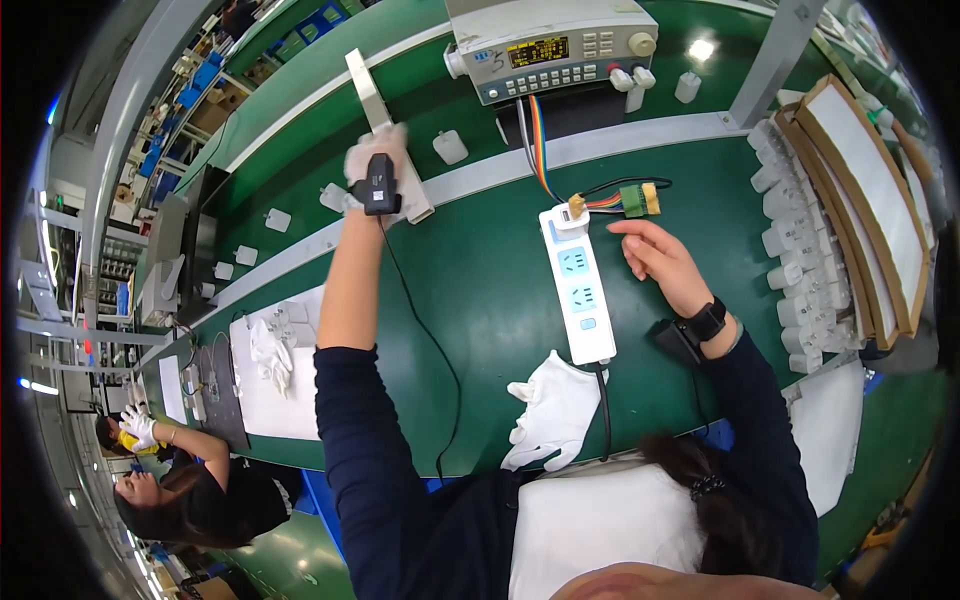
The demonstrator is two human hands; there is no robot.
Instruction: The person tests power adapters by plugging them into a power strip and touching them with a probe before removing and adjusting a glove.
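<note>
My left hand [377,152], in a pale glove with a black device [380,185] strapped over its back, is closed around a long white bar [367,92]. The bar looks like a power strip on its side, slanting over the bench ledge. My bare right hand [657,256] is apart from the upright white power strip [588,335], just right of it, fingers loosely bent and nothing visible in them. A white plug-in adapter [569,222] sits in the strip's far end. Above it, a yellow connector [577,205] joins rainbow ribbon wires [541,150]; a green-and-yellow connector [638,200] lies beside it.
A bench instrument [555,50] with a lit display stands behind. Several white adapters [450,147] lie along the ledge; many more [790,240] are stacked right, by cardboard trays [860,200]. A white glove [556,410] lies near the front edge. Another person [200,490] sits left.
</note>
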